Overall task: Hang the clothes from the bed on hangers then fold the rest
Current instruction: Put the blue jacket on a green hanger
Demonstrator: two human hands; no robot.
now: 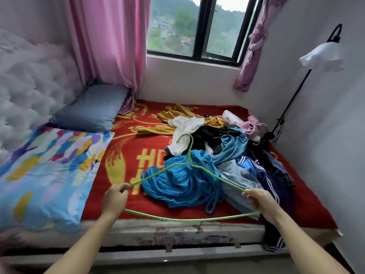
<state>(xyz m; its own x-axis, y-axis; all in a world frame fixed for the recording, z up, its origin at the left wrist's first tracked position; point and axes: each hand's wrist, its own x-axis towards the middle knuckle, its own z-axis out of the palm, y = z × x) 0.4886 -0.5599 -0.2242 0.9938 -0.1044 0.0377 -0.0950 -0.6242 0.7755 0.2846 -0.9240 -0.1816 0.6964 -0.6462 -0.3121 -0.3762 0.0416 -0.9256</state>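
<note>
A green wire hanger (190, 153) is held flat above the near edge of the bed, hook pointing away from me. My left hand (114, 198) grips its left corner and my right hand (260, 201) grips its right corner. Beneath and beyond the hanger lies a heap of clothes: a bright blue garment (177, 182) nearest, a white top (185, 127), a mustard yellow piece (173, 117), black items (207, 135), a light blue shiny garment (231, 145), a navy jacket with white stripes (256, 171) and a pink piece (254, 125).
The bed has a red blanket with yellow print (126, 147). A colourful quilt (45, 175) and a grey-blue pillow (92, 107) lie on its left side. A floor lamp (320, 56) stands at the right wall. Pink curtains (110, 46) flank the window.
</note>
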